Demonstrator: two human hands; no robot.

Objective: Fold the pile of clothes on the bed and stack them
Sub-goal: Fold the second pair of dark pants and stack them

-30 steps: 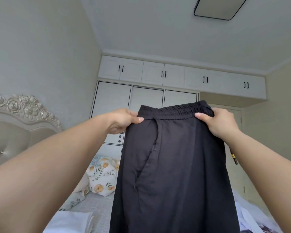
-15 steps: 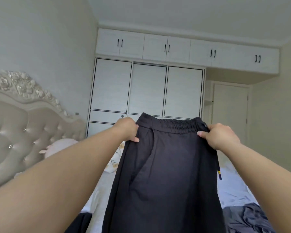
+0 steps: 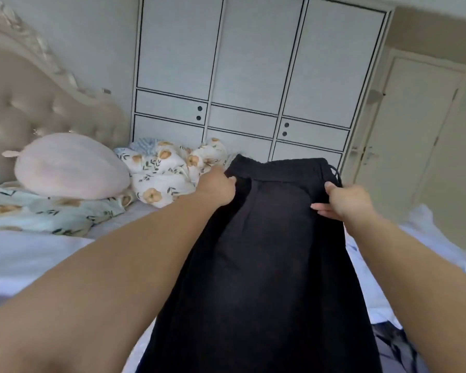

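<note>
Black trousers (image 3: 267, 251) with an elastic waistband stretch from the middle of the view down to the bottom edge, over the white bed (image 3: 24, 259). My left hand (image 3: 218, 188) pinches the waistband's left end. My right hand (image 3: 347, 201) grips the right end, where a drawstring loop hangs out. The waistband is held taut between both hands, low over the bed. The legs' lower part runs out of view.
A pink plush pillow (image 3: 70, 166) and a floral quilt (image 3: 167, 170) lie by the padded headboard (image 3: 33, 103) at the left. White wardrobe doors (image 3: 253, 76) stand behind, a door (image 3: 414, 130) at the right. Dark and pale clothes (image 3: 396, 343) lie at the lower right.
Both hands have brought the trousers down from in front of the cupboards toward the bed. The view has tilted downward with them, bringing the pillow and quilt into sight.
</note>
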